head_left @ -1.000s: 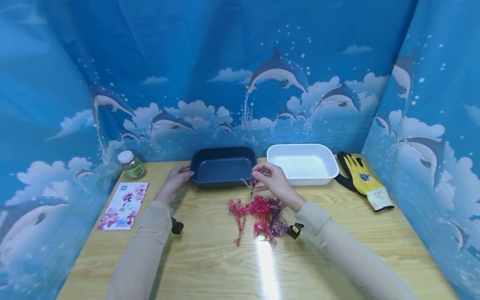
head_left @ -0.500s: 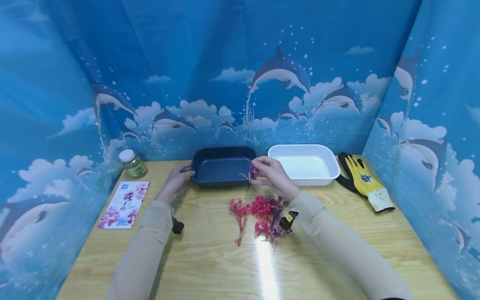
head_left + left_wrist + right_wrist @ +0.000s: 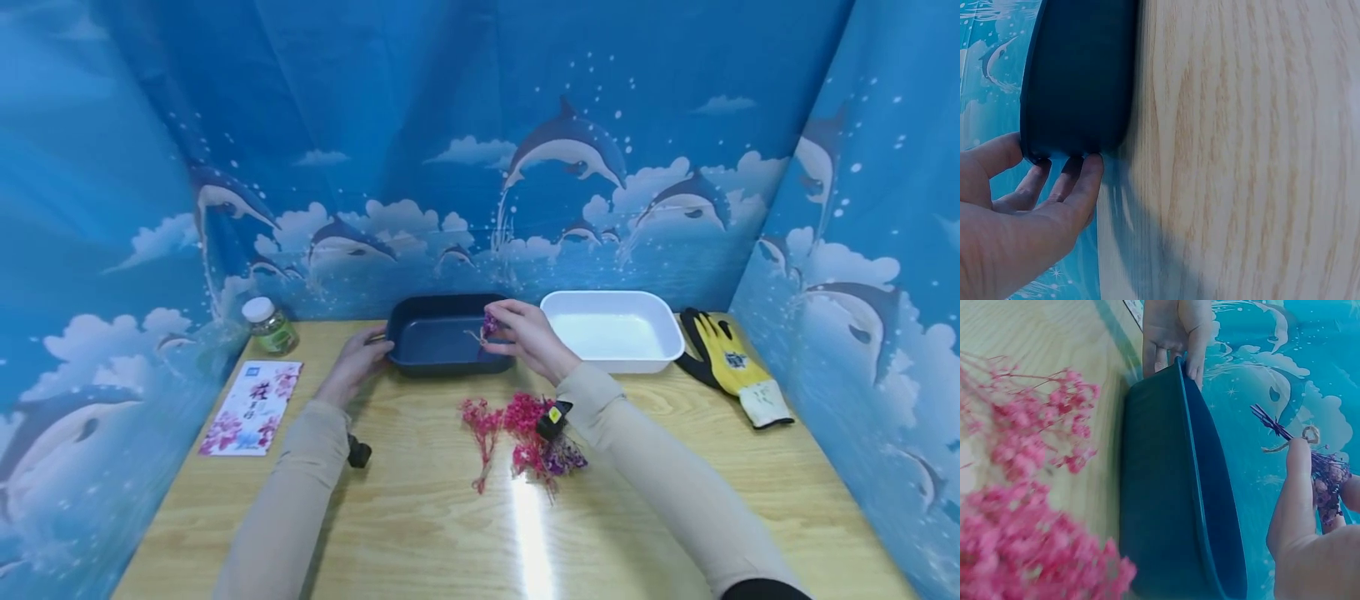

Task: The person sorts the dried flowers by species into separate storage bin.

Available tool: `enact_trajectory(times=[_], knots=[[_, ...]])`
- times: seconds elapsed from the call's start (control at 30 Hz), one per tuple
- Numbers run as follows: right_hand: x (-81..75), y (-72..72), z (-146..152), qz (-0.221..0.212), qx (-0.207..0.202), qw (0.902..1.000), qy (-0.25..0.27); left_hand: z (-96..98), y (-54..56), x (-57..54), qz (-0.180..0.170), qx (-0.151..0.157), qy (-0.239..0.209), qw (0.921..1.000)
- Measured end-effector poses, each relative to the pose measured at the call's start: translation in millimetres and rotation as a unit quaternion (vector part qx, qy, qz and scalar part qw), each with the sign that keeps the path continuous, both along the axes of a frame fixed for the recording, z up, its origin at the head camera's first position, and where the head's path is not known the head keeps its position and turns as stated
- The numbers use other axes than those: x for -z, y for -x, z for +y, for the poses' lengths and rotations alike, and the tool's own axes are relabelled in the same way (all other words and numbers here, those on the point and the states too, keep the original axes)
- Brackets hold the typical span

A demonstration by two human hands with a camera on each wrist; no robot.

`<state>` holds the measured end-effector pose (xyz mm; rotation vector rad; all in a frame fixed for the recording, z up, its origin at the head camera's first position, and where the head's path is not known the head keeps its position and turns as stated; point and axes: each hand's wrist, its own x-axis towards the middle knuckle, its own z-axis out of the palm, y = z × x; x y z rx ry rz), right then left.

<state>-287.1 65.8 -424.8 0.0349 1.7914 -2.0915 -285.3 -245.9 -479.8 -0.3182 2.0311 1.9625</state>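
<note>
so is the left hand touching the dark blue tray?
Touching. The left wrist view shows the left hand with fingertips against the end wall of the dark blue tray; the right wrist view shows fingers curled over its rim.

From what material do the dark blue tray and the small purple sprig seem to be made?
Dark blue tray: probably plastic, matt finish, with a thin moulded rim and rounded corners; coated metal cannot be excluded. Small purple sprig, pinched by the right hand: looks like dried flowers, with thin stiff stems and tiny dull blossoms; possibly artificial.
</note>
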Motion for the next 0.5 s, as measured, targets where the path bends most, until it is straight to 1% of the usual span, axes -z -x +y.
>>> enact_trajectory(times=[0.13, 0.23, 0.33, 0.5], knots=[[0.7, 8.6, -13.0, -0.016, 0.007, 0.9997, 0.015, 0.3, 0.0, -1.8, -0.004, -0.002, 0.000, 1.0000], [4.2, 14.8, -21.5, -0.031, 0.017, 0.9989, 0.031, 0.3, -0.6, -3.4, -0.006, 0.000, 0.001, 1.0000], [8.5, 19.8, -28.5, -0.041, 0.025, 0.9980, 0.041, 0.8, -0.9, -4.1, -0.001, 0.003, -0.001, 1.0000], [11.6, 24.4, -40.9, -0.051, 0.018, 0.9974, 0.047, 1.4, -0.9, -2.9, 0.001, 0.001, -0.004, 1.0000]])
